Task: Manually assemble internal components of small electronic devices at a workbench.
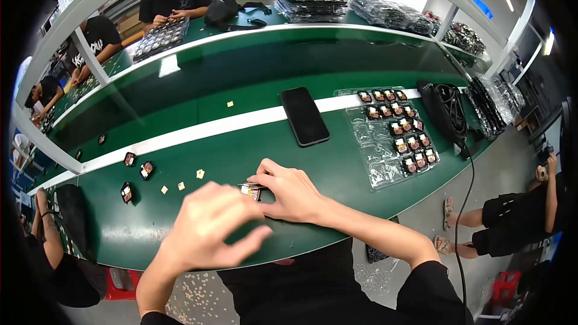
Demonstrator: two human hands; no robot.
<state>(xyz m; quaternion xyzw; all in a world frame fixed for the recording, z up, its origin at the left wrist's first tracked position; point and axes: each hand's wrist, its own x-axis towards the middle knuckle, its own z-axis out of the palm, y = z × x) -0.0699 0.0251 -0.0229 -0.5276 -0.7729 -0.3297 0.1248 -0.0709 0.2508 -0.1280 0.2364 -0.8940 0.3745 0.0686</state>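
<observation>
A small black part [250, 192] sits low over the green surface [241, 144], held between the thumb and fingers of the right hand [292, 192]. The blurred left hand [220, 229] hovers just beside, thumb and fingers apart. Beyond lie a phone [304, 116] and a clear tray [368, 136].

Green table [241, 144] carries phone [305, 117], clear tray [374, 137].

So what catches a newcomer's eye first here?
First, the blurred left grip looms in the foreground, beside the right grip on a small part. Next come the black phone across the white strip and, to its right, a clear tray partly filled with dark pieces.
</observation>
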